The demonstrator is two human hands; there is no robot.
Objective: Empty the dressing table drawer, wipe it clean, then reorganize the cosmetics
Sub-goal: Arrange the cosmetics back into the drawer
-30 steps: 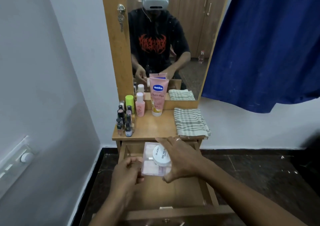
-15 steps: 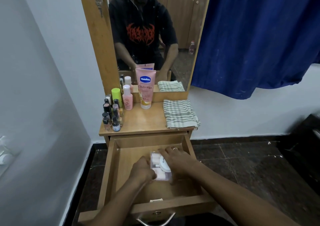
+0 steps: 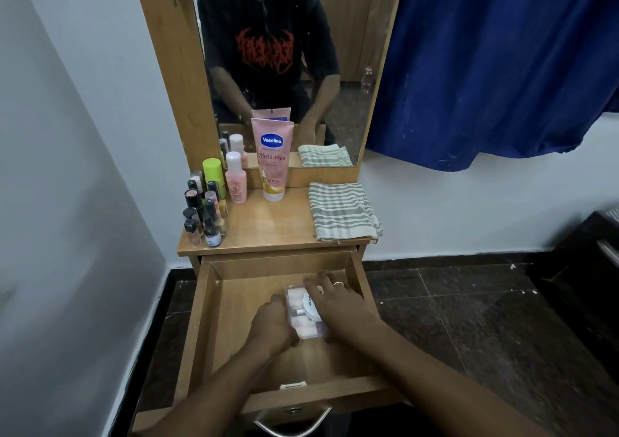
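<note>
The wooden drawer (image 3: 231, 306) of the dressing table stands pulled out. Inside it, towards the right, lies a clear plastic box (image 3: 303, 322) of pink and white cosmetics with a round white jar (image 3: 311, 305) on top. My left hand (image 3: 273, 324) grips the box's left side. My right hand (image 3: 338, 306) lies over its right side and the jar, a ring on one finger. On the tabletop stand a pink Vaseline tube (image 3: 273, 158), a small pink bottle (image 3: 235, 182), a green-capped bottle (image 3: 213, 175) and several nail polish bottles (image 3: 202, 215).
A folded striped cloth (image 3: 341, 210) lies on the tabletop's right side. The mirror (image 3: 284, 51) reflects a person in a black shirt. A white wall is close on the left, a blue curtain (image 3: 495, 61) hangs at right, and dark floor tiles (image 3: 452, 319) surround the table.
Both hands have lowered the clear box with the jar from near the drawer's top down onto the drawer floor at the right. The view has tilted downward.
</note>
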